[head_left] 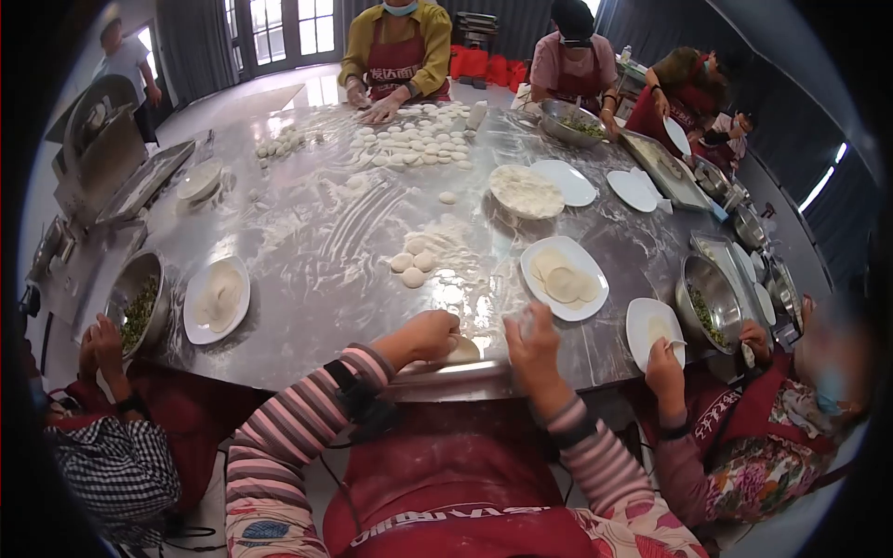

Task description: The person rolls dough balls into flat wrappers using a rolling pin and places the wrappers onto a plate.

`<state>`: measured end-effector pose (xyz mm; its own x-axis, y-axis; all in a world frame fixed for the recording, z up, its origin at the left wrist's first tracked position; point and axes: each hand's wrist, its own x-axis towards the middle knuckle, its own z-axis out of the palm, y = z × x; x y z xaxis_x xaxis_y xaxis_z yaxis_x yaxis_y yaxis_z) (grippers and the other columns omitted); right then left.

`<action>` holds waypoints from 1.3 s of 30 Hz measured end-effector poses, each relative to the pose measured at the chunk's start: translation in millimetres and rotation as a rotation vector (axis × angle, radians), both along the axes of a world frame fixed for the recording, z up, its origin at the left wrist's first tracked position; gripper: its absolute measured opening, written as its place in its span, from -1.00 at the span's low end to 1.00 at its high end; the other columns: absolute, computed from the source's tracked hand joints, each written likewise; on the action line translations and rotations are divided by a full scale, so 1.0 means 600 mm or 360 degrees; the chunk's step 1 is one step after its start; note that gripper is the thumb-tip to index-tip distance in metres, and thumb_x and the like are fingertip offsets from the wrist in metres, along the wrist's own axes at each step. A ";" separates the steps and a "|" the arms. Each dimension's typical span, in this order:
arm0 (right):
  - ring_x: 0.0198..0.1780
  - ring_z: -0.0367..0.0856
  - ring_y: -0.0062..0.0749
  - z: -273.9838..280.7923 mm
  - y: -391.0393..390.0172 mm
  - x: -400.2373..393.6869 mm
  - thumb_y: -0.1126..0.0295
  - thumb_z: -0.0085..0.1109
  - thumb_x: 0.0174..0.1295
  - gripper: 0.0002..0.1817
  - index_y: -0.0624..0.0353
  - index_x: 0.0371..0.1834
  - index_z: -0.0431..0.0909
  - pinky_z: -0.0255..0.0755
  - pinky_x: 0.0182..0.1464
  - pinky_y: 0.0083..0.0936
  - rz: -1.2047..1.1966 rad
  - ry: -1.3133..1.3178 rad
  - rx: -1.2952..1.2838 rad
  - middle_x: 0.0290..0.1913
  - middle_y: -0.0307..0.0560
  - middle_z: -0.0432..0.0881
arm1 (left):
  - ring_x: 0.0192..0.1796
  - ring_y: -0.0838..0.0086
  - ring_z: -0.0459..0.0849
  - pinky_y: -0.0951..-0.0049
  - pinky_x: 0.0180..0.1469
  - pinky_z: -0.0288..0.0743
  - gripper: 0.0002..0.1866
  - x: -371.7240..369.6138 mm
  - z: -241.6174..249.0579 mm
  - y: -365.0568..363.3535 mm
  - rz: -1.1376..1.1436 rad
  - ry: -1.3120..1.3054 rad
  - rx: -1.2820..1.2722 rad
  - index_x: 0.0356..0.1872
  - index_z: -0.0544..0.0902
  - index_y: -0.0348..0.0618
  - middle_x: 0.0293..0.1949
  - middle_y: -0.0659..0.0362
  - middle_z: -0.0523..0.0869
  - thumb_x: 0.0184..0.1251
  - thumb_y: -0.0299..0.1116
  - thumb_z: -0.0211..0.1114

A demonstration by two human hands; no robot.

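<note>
My left hand [430, 337] is at the near edge of the metal table, its fingers closed on the rim of a flat dough round [464, 350]. To the right of that round, my right hand [534, 346] is raised with curled fingers; blur hides what they hold. Just beyond my hands, several small dough pieces [412, 261] lie on floured metal. A square white plate [565, 278] with stacked flat dough rounds stands beyond my right hand.
Co-workers stand around the floury table [307, 307]. One co-worker's hand [664, 372] is near a white plate [638, 346] at right. Bowls of green filling [139, 312] [712, 316] stand at both sides. A flour dish [526, 191] and many dough pieces [414, 144] lie farther back.
</note>
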<state>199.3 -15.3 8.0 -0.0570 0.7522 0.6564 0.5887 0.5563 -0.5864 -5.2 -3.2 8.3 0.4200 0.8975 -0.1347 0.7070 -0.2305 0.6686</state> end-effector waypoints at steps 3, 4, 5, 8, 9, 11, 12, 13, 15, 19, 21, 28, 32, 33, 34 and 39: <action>-0.33 0.53 0.11 0.002 -0.069 0.024 0.52 0.27 0.02 -0.65 0.27 -0.16 0.34 0.43 -0.29 -0.25 0.0044 0.0131 -0.0189 -0.35 0.14 0.50 | -0.22 0.01 0.61 0.19 -0.15 0.46 -0.81 -0.021 -0.012 -0.002 0.0070 -0.0121 -0.0089 -0.35 0.60 -0.25 -0.34 -0.12 0.65 0.05 -0.38 0.15; -0.33 0.53 0.11 -0.001 -0.059 0.019 0.52 0.27 0.02 -0.65 0.27 -0.16 0.34 0.43 -0.29 -0.25 0.0044 0.0136 -0.0204 -0.35 0.14 0.50 | -0.22 0.01 0.61 0.19 -0.15 0.46 -0.82 -0.021 -0.010 -0.011 0.0083 -0.0182 -0.0156 -0.35 0.60 -0.25 -0.34 -0.12 0.65 0.07 -0.38 0.15; -0.32 0.53 0.12 -0.004 -0.035 0.011 0.53 0.26 0.03 -0.66 0.27 -0.16 0.33 0.42 -0.29 -0.24 0.0044 0.0116 -0.0115 -0.35 0.16 0.50 | -0.22 0.01 0.61 0.19 -0.15 0.46 -0.82 -0.016 -0.006 -0.019 0.0072 -0.0170 -0.0171 -0.35 0.60 -0.25 -0.34 -0.12 0.65 0.07 -0.38 0.15; -0.30 0.51 0.17 0.002 0.053 -0.027 0.51 0.24 0.05 -0.67 0.25 -0.16 0.33 0.38 -0.29 -0.19 0.0027 0.0015 0.0032 -0.33 0.21 0.50 | -0.27 0.10 0.62 0.25 -0.19 0.45 -0.83 0.006 0.010 -0.010 0.0120 -0.0137 -0.0024 -0.36 0.59 -0.29 -0.37 -0.11 0.65 0.10 -0.39 0.15; -0.30 0.50 0.18 0.005 0.069 -0.035 0.51 0.25 0.04 -0.66 0.25 -0.15 0.32 0.37 -0.30 -0.18 0.0056 0.0013 -0.0030 -0.34 0.21 0.49 | -0.25 0.08 0.62 0.23 -0.17 0.44 -0.81 0.012 0.007 -0.003 0.0144 -0.0105 0.0042 -0.35 0.59 -0.29 -0.35 -0.12 0.65 0.11 -0.37 0.15; -0.29 0.50 0.19 0.008 0.072 -0.038 0.50 0.25 0.04 -0.65 0.25 -0.15 0.32 0.37 -0.31 -0.17 0.0087 0.0007 -0.0091 -0.34 0.21 0.49 | -0.22 0.01 0.61 0.17 -0.15 0.44 -0.77 0.013 -0.003 0.006 0.0125 -0.0077 0.0047 -0.33 0.61 -0.29 -0.32 -0.14 0.65 0.13 -0.33 0.12; -0.31 0.50 0.17 0.008 0.057 -0.030 0.50 0.26 0.04 -0.65 0.25 -0.15 0.32 0.38 -0.30 -0.19 0.0062 -0.0014 0.0001 -0.35 0.20 0.49 | -0.22 0.01 0.61 0.17 -0.15 0.44 -0.77 0.011 0.002 0.005 0.0128 -0.0090 0.0048 -0.33 0.61 -0.29 -0.32 -0.14 0.65 0.13 -0.33 0.12; -0.32 0.51 0.15 0.006 0.038 -0.018 0.50 0.26 0.03 -0.64 0.24 -0.15 0.32 0.38 -0.30 -0.20 0.0043 -0.0045 0.0088 -0.36 0.19 0.49 | -0.23 0.03 0.62 0.19 -0.16 0.44 -0.78 0.009 0.004 0.002 0.0064 -0.0011 0.0053 -0.32 0.60 -0.28 -0.32 -0.13 0.65 0.13 -0.35 0.11; -0.35 0.52 0.13 0.003 -0.029 0.008 0.49 0.28 0.03 -0.63 0.23 -0.15 0.32 0.40 -0.30 -0.22 0.0006 0.0037 -0.0022 -0.36 0.17 0.49 | -0.24 0.06 0.62 0.20 -0.17 0.44 -0.79 0.001 -0.005 -0.002 0.0007 0.0052 0.0043 -0.31 0.60 -0.28 -0.33 -0.12 0.66 0.13 -0.37 0.11; -0.35 0.51 0.15 -0.005 -0.071 0.018 0.51 0.28 0.03 -0.64 0.24 -0.15 0.33 0.39 -0.32 -0.20 -0.0038 0.0142 -0.0070 -0.38 0.17 0.49 | -0.26 0.16 0.63 0.26 -0.19 0.45 -0.80 -0.024 -0.015 -0.007 0.0111 -0.0142 -0.0097 -0.28 0.58 -0.28 -0.33 -0.08 0.67 0.13 -0.41 0.09; -0.35 0.50 0.15 -0.002 -0.015 0.000 0.51 0.28 0.03 -0.65 0.24 -0.16 0.33 0.38 -0.32 -0.19 -0.0021 0.0057 0.0009 -0.37 0.18 0.49 | -0.27 0.18 0.63 0.28 -0.19 0.45 -0.80 -0.022 -0.003 -0.018 0.0025 -0.0161 -0.0101 -0.27 0.57 -0.27 -0.32 -0.07 0.67 0.14 -0.40 0.10; -0.28 0.52 0.22 0.005 0.043 -0.023 0.49 0.24 0.08 -0.66 0.28 -0.11 0.34 0.40 -0.28 -0.17 0.0072 0.0028 0.0030 -0.35 0.24 0.52 | -0.25 -0.09 0.60 0.11 -0.18 0.43 -0.71 -0.024 0.014 -0.035 0.0174 -0.0111 0.0013 -0.37 0.61 -0.32 -0.37 -0.20 0.64 0.17 -0.25 0.08; -0.39 0.55 0.08 -0.003 -0.049 0.023 0.53 0.31 0.00 -0.65 0.28 -0.17 0.38 0.45 -0.36 -0.27 0.0100 0.0179 -0.0027 -0.39 0.19 0.51 | -0.38 0.28 0.63 0.30 -0.31 0.46 -0.76 -0.017 0.015 -0.032 0.0115 -0.0217 -0.0236 -0.35 0.59 -0.30 -0.44 0.00 0.65 0.18 -0.29 0.12; -0.46 0.54 -0.01 -0.008 -0.063 0.027 0.54 0.32 -0.01 -0.65 0.26 -0.18 0.38 0.44 -0.42 -0.32 0.0081 0.0164 0.0048 -0.44 0.13 0.49 | -0.40 0.43 0.61 0.38 -0.35 0.45 -0.77 -0.013 0.015 -0.020 0.0130 -0.0450 -0.0451 -0.33 0.58 -0.29 -0.46 0.08 0.65 0.19 -0.30 0.14; -0.49 0.53 -0.04 -0.003 -0.075 0.030 0.55 0.33 -0.03 -0.65 0.25 -0.20 0.38 0.42 -0.46 -0.34 0.0097 0.0172 0.0081 -0.46 0.09 0.48 | -0.40 0.43 0.61 0.38 -0.35 0.45 -0.77 0.001 0.027 -0.008 0.0110 -0.0426 -0.0450 -0.33 0.58 -0.29 -0.46 0.08 0.65 0.19 -0.30 0.14; -0.56 0.54 -0.12 0.001 -0.088 0.040 0.57 0.32 -0.03 -0.64 0.19 -0.23 0.33 0.40 -0.51 -0.37 0.0213 0.0245 0.0073 -0.54 -0.03 0.48 | -0.36 0.63 0.51 0.60 -0.32 0.41 -0.77 0.123 0.044 0.099 0.0104 -0.0860 -0.0557 -0.22 0.52 -0.26 -0.39 0.25 0.57 0.28 -0.29 0.20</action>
